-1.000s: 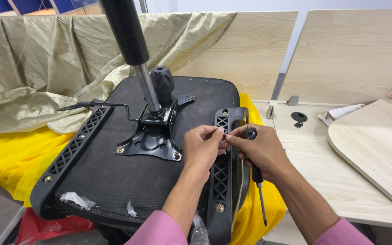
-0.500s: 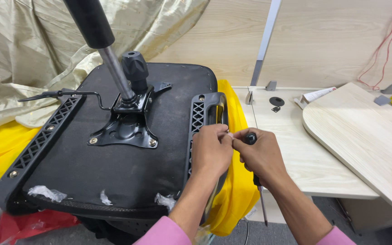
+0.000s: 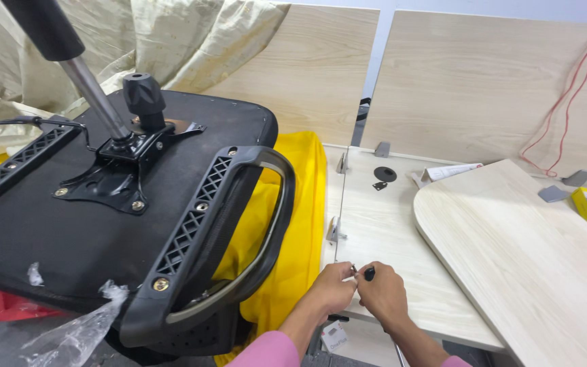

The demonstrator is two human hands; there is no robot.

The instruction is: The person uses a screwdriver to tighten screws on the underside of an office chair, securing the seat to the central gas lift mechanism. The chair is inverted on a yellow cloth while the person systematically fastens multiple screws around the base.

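The upturned black chair seat [image 3: 103,224] takes up the left of the view, its armrest [image 3: 232,224] curving off its right edge over the yellow cloth [image 3: 300,204], and it serves as the landmark here. Half a second ago both hands were up against that armrest, working at its ribbed mounting strip; now they have come away from it and sit low and to the right of the seat, over the near edge of the pale wooden worktop [image 3: 375,224] (the camera has also swung right, so more of the worktop shows). I judge that the work on the armrest's fixing is paused while something small gets sorted between the fingers. The left hand [image 3: 331,289] is curled, its fingertips pinched on a tiny silvery piece [image 3: 353,269], probably a screw, though it is too small to be sure. The right hand [image 3: 383,295], touching the left and further from the seat, is closed round a black-handled screwdriver [image 3: 369,274]. The handle's butt pokes up out of the fist, and the thin shaft runs down and slightly right towards the bottom of the picture, so the long axis is near upright with the tip pointing down, away from the seat.
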